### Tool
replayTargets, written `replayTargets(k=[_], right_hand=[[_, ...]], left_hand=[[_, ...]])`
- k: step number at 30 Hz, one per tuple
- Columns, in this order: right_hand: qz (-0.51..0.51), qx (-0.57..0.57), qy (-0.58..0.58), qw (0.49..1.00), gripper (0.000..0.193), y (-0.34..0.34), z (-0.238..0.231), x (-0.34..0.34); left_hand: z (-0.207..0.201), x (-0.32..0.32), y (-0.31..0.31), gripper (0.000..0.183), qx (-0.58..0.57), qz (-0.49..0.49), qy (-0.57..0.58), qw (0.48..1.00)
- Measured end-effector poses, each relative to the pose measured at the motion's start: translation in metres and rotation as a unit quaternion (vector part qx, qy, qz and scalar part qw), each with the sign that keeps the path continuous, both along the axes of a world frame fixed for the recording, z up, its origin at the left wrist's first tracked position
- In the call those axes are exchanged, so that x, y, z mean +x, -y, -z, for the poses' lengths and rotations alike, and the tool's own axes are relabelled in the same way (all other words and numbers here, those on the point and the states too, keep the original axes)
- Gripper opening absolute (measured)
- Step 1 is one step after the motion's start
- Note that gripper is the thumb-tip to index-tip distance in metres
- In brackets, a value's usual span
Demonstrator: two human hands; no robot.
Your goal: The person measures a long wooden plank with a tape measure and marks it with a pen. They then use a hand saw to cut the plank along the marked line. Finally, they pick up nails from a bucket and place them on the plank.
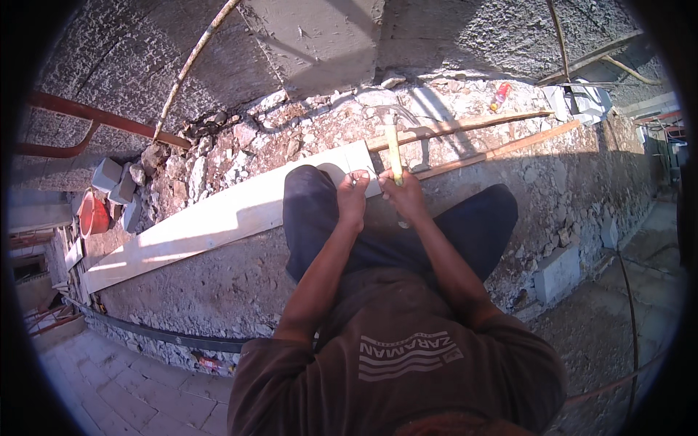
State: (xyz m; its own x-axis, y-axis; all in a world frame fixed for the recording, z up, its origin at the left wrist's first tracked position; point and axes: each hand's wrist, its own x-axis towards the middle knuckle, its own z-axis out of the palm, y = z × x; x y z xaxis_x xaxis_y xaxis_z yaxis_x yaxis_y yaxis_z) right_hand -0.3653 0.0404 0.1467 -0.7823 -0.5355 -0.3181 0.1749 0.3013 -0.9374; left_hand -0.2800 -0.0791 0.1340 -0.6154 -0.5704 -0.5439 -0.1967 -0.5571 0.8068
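Observation:
My left hand (353,190) is closed over the right end of a long pale board (211,211), its fingertips pinched on a small dark piece that looks like a nail. Just to its right, my right hand (402,195) is closed round a yellow-handled hammer (395,149). The hammer stands out away from me past the board's end; its head is hard to make out. A thin dark sliver, perhaps another nail, shows by the right fingertips. Two narrow wooden strips (472,125) run off to the right from the board's end. I sit with bent knees spread.
Rubble and stones (247,134) lie along the foot of the rough grey wall (313,36). An orange-red bucket (93,214) and grey blocks (116,178) stand at left. A red-capped bottle (500,96) lies at far right. A pale block (558,275) sits near the right edge.

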Motion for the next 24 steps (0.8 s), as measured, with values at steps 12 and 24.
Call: replayTargets(k=[12, 24], right_hand=[[0.073, 0.085, 0.048, 0.993, 0.025, 0.004, 0.025, 0.002], [0.067, 0.086, 0.018, 0.994, 0.030, -0.004, 0.028, 0.017]], left_hand=[[0.079, -0.060, 0.089, 0.024, -0.386, 0.011, 0.142, 0.911], [0.129, -0.079, 0.102, 0.022, -0.441, 0.114, 0.246, 0.855]])
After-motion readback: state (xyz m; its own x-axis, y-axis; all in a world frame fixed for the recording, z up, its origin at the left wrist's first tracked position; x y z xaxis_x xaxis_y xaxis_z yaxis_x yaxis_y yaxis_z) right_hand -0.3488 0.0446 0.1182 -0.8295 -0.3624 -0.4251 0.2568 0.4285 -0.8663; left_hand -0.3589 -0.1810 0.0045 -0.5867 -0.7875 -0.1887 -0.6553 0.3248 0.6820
